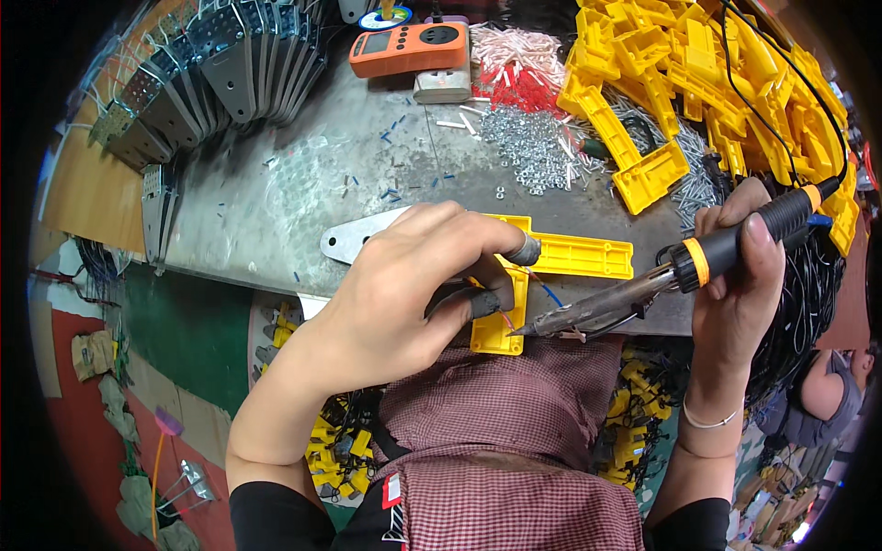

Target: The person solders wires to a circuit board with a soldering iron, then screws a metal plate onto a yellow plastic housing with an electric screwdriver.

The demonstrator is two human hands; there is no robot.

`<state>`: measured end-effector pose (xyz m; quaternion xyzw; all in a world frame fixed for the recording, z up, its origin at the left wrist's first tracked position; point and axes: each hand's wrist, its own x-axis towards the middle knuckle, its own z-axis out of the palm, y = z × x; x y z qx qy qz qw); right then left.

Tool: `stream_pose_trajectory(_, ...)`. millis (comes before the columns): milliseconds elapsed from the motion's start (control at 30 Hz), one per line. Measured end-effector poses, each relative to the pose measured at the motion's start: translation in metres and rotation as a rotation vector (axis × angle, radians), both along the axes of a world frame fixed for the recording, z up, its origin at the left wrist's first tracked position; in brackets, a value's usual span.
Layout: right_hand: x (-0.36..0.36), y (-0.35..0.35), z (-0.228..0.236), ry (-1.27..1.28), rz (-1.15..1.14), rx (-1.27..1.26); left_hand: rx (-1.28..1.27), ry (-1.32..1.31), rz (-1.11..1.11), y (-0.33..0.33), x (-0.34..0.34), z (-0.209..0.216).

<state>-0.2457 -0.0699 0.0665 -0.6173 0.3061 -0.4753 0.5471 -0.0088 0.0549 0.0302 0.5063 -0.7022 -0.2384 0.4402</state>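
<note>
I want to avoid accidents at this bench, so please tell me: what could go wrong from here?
If the soldering iron is hot, three risks seem possible. Its tip is close to the thumb of the left hand, so a slip might burn it. The tip is also beside the yellow piece, whose edge might melt. And if the right hand's grip loosened, the iron could fall toward the checkered cloth and scorch it.

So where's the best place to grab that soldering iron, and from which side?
Probably the thick black handle, from the right, as the right hand does: the iron slants down leftward, so that keeps fingers behind the long metal barrel and pointed tip.
</note>
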Motion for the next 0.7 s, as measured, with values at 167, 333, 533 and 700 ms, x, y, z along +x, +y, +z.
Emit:
stream_pose_trajectory(167, 0.003, 0.001, -0.001, 0.016, -0.014, -0.007, -0.025, -0.02, 0.004, -0.002, 0.001, -0.001)
stream_pose_trajectory(333, 0.002, 0.0, -0.002, 0.026, -0.016, -0.031, -0.023, -0.014, -0.018, -0.005, 0.001, -0.002)
stream_pose_trajectory(533, 0.006, 0.001, -0.002, -0.002, -0.058, -0.034, 0.015, 0.068, -0.025, -0.002, 0.006, -0.002)
stream_pose_trajectory(700, -0.007, -0.003, -0.004, -0.008, 0.025, -0.013, -0.058, -0.081, 0.145, 0.008, 0.023, 0.004)
